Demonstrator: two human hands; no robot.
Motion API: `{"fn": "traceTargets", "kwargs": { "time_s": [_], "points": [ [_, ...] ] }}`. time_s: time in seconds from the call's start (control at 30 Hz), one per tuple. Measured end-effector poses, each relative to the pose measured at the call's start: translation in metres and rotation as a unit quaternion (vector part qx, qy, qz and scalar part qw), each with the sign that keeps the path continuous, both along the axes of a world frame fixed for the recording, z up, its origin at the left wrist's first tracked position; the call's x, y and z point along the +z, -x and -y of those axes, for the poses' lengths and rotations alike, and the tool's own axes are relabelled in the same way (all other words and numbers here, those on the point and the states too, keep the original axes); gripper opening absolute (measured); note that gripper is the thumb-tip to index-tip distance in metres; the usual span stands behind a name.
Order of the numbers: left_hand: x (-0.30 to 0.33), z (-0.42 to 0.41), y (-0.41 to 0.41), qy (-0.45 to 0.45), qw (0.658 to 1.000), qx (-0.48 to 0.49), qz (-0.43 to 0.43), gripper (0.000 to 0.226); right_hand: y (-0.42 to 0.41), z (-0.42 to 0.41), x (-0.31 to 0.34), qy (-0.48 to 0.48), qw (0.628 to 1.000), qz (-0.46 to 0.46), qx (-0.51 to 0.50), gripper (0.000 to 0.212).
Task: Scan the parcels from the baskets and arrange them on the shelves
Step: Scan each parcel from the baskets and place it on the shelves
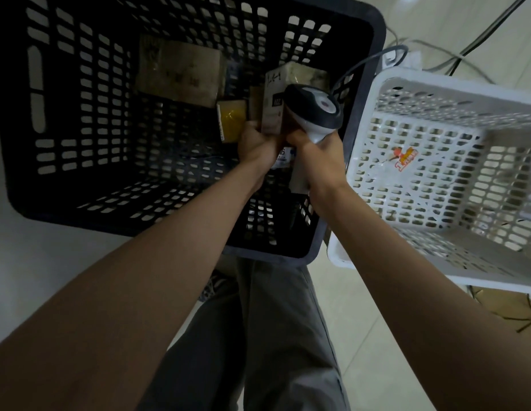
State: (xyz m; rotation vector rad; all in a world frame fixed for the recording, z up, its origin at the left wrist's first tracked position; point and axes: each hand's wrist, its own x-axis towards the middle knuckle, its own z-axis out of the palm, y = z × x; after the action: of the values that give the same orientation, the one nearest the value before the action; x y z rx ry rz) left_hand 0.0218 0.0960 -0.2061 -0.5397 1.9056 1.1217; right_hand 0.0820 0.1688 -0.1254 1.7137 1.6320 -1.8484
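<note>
Over the black basket [347, 161], my left hand [256, 143] is gripping a small parcel [273, 111] while my right hand [323, 149] is clasping the scanner [314, 109]. Tilting the label squarely toward the scanner head should give a clean read.

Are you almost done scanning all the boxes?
Partly, it seems. The white basket shows no parcels, so it may be finished. Right now the left hand grips a small box while the right hand holds the scanner beside it. Still waiting in the black basket: a big brown parcel and a yellow packet. No shelves are in view.
</note>
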Motion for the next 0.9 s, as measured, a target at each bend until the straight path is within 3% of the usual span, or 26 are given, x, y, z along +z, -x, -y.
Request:
{"fn": "traceTargets", "kwargs": {
  "time_s": [0.13,0.23,0.37,0.53,0.77,0.9],
  "points": [
    [0.034,0.023,0.004,0.028,0.997,0.03,-0.059,0.045,-0.004,0.01,0.032,0.0,0.999,-0.032,0.01,0.042],
    [0.082,0.057,0.011,0.049,0.994,0.017,-0.092,0.057,-0.002,0.02,0.077,0.005,0.999,-0.044,0.028,0.051],
    [0.178,0.114,0.029,0.067,0.987,0.028,-0.145,0.071,0.009,0.036,0.153,0.006,0.995,-0.063,0.071,0.03],
    [0.312,0.171,0.052,0.096,0.966,0.052,-0.234,0.074,0.034,0.057,0.27,0.002,0.981,-0.116,0.157,0.02],
    [0.496,0.228,0.064,0.072,0.937,0.069,-0.335,0.101,0.086,0.095,0.444,-0.053,0.921,-0.203,0.329,0.013],
    [0.588,0.266,0.059,0.065,0.914,0.076,-0.393,0.116,0.112,0.129,0.531,-0.031,0.875,-0.261,0.407,0.024]
  ]
}}
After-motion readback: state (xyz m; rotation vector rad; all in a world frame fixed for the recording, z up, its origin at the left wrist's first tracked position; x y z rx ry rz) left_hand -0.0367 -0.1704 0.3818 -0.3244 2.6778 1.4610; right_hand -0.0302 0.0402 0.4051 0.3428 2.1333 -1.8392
